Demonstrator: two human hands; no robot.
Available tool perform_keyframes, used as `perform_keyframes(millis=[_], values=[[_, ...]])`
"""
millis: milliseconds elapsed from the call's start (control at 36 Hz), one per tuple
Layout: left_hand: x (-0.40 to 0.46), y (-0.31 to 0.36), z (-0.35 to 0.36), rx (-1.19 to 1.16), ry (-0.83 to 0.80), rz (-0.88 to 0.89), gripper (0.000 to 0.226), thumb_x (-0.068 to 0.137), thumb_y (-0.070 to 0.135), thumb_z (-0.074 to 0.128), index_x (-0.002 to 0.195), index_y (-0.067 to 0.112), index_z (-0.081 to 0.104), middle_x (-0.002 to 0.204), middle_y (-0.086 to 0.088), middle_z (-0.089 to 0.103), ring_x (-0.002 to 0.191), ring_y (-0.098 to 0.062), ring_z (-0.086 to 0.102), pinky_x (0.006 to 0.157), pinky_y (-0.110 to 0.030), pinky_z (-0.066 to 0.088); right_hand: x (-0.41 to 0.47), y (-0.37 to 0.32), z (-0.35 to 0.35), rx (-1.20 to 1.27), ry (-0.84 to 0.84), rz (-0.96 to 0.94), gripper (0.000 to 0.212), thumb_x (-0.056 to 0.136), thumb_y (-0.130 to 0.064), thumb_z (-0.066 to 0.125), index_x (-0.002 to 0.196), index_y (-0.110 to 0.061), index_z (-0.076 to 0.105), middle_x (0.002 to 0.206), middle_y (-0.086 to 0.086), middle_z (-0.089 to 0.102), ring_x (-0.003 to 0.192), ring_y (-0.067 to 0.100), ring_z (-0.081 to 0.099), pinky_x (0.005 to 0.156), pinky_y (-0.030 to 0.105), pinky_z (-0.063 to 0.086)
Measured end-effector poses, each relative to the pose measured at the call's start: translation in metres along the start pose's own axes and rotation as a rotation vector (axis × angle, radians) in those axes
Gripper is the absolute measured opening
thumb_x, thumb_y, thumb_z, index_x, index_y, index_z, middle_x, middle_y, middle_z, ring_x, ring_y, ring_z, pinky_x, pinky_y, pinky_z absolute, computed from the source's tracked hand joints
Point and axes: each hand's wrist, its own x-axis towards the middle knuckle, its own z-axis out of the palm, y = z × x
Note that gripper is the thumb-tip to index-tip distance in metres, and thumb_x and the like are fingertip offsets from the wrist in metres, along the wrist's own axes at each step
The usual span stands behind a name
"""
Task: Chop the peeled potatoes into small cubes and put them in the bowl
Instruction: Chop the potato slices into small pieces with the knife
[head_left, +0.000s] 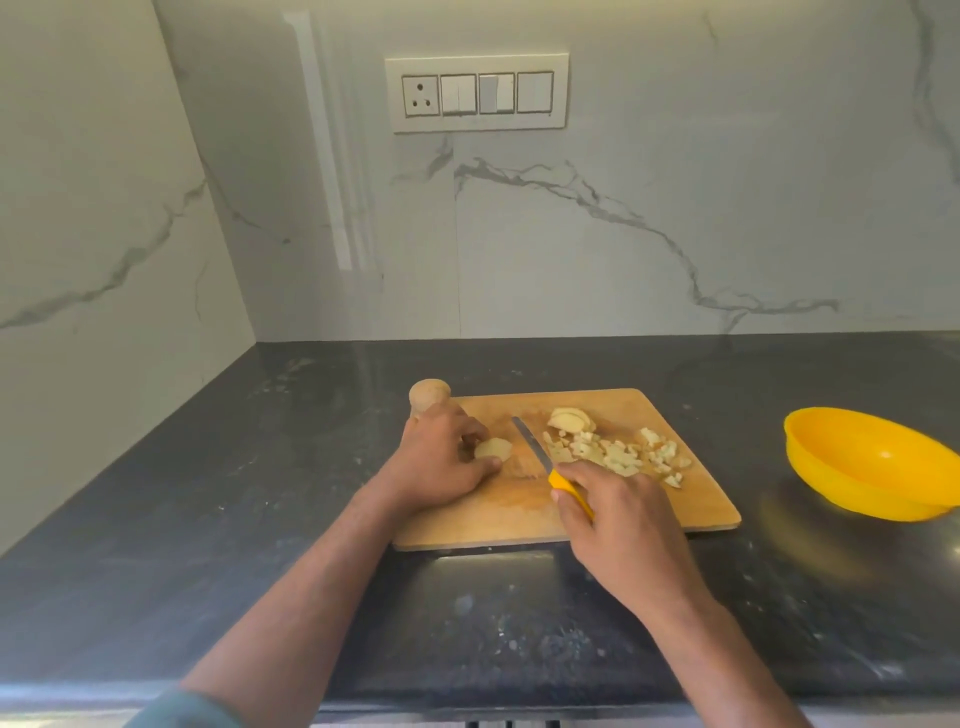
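Left hand (441, 462) curled round a pale peeled potato piece (493, 448) on the rectangular wooden chopping board (696, 493). Right hand (618, 519) gripping a yellow-handled knife (540, 457) — blade beside the heap of small potato cubes (618, 452). Round yellow plastic bowl (872, 467) well apart — on the dark stone counter (208, 519).

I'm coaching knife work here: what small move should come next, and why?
Probably bring the knife left and down onto the potato piece that the left hand holds on the cutting board. The blade sits just beside it in the right hand, and that piece is still uncut.
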Motion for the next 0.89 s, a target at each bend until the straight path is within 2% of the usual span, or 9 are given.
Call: perform_keyframes(millis=[83,167,222,389,500,639,722,889], values=[[-0.001,0.000,-0.002,-0.067,-0.015,0.005,0.034,0.083,0.037,0.081,0.109,0.016,0.076,0.097,0.004,0.067,0.089,-0.011,0.059,0.084,-0.030,0.051,-0.001,-0.001,-0.001,-0.001,-0.011,0.003,0.027,0.094,-0.036,0.062,0.118,-0.025,0.070,0.085,-0.006,0.075,0.070,0.015,0.068,0.063,0.033,0.057],[-0.002,-0.002,-0.003,-0.089,-0.042,0.018,0.032,0.081,0.039,0.082,0.103,0.017,0.075,0.094,0.005,0.065,0.086,-0.008,0.059,0.074,-0.019,0.046,0.000,-0.003,-0.002,0.008,-0.012,0.017,0.027,0.093,-0.035,0.065,0.117,-0.025,0.071,0.084,-0.005,0.075,0.068,0.015,0.068,0.063,0.032,0.057],[-0.001,-0.004,-0.002,-0.101,-0.050,0.014,0.033,0.078,0.043,0.084,0.099,0.020,0.073,0.093,0.006,0.064,0.085,-0.008,0.060,0.071,-0.016,0.044,0.000,-0.004,-0.003,0.010,-0.021,0.022,0.028,0.093,-0.034,0.065,0.118,-0.024,0.071,0.085,-0.005,0.076,0.068,0.014,0.067,0.064,0.031,0.057],[0.000,-0.006,-0.001,-0.137,-0.071,0.046,0.040,0.070,0.054,0.085,0.088,0.022,0.068,0.090,0.005,0.063,0.083,-0.010,0.058,0.070,-0.023,0.047,0.000,-0.006,-0.004,0.009,-0.044,0.030,0.031,0.094,-0.036,0.063,0.122,-0.025,0.069,0.089,-0.005,0.076,0.071,0.015,0.067,0.067,0.031,0.058],[-0.002,-0.006,-0.002,-0.183,-0.107,0.049,0.049,0.064,0.066,0.077,0.085,0.023,0.066,0.086,0.005,0.063,0.081,-0.014,0.058,0.071,-0.032,0.051,0.000,-0.007,-0.003,-0.038,-0.064,0.018,0.032,0.095,-0.039,0.060,0.124,-0.026,0.067,0.088,-0.003,0.075,0.073,0.018,0.068,0.068,0.035,0.058],[-0.003,-0.007,-0.005,-0.214,-0.181,0.063,0.052,0.067,0.059,0.070,0.104,0.023,0.073,0.097,0.009,0.063,0.091,-0.009,0.060,0.084,-0.034,0.053,0.000,-0.007,-0.002,-0.054,-0.092,0.011,0.034,0.097,-0.041,0.056,0.127,-0.026,0.063,0.094,-0.004,0.074,0.079,0.016,0.068,0.072,0.035,0.059],[-0.003,-0.006,-0.006,-0.219,-0.190,0.077,0.044,0.070,0.053,0.073,0.102,0.022,0.074,0.097,0.010,0.063,0.091,-0.008,0.060,0.083,-0.034,0.054,0.000,-0.008,-0.003,-0.049,-0.098,0.019,0.037,0.097,-0.041,0.055,0.130,-0.027,0.061,0.097,-0.004,0.074,0.081,0.016,0.068,0.075,0.035,0.059],[-0.002,-0.007,-0.003,-0.198,-0.166,0.120,0.043,0.066,0.060,0.077,0.091,0.026,0.068,0.091,0.009,0.064,0.085,-0.009,0.060,0.075,-0.032,0.053,-0.001,-0.012,-0.006,-0.028,-0.137,0.034,0.044,0.094,-0.035,0.056,0.137,-0.027,0.057,0.098,-0.005,0.074,0.079,0.013,0.067,0.073,0.031,0.059]])
